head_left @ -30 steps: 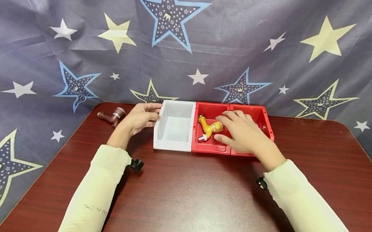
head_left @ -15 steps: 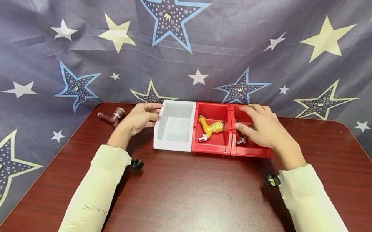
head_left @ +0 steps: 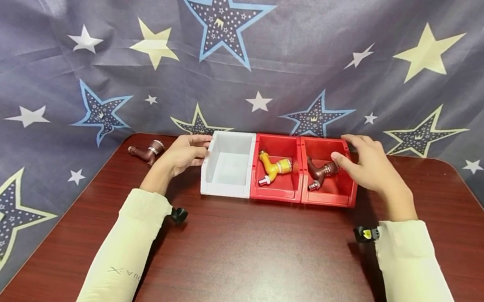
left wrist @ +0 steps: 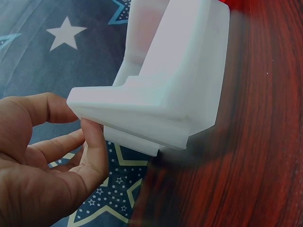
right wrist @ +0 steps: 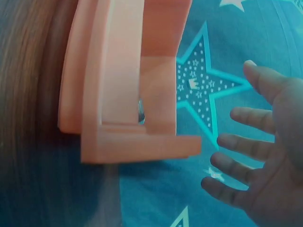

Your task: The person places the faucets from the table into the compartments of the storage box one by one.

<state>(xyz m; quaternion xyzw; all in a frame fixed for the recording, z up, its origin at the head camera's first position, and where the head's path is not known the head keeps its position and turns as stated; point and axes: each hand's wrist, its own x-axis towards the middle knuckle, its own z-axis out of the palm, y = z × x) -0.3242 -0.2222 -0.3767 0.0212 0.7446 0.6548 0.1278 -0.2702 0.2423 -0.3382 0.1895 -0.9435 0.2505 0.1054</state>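
My left hand (head_left: 179, 157) pinches the left rim of a white plastic storage bin (head_left: 224, 190), thumb and finger right at its edge in the left wrist view. My right hand (head_left: 372, 171) stands beside the right-hand red bin (head_left: 328, 199), fingers spread and holding nothing; in the right wrist view a gap shows between fingertips and bin. A brown water tap (head_left: 320, 172) lies in that bin. In the middle red bin (head_left: 275, 194) lies a yellow tap (head_left: 270, 167) with a white spout end. The three bins stand side by side.
Another brown tap (head_left: 149, 152) lies on the dark red wooden table (head_left: 256, 253), left of my left hand. A star-patterned cloth (head_left: 151, 79) hangs right behind the bins and along the table's left side.
My right hand has moved right, from over the red bins to the outer side of the right one, uncovering the brown tap there. My left hand has stayed at the white bin.
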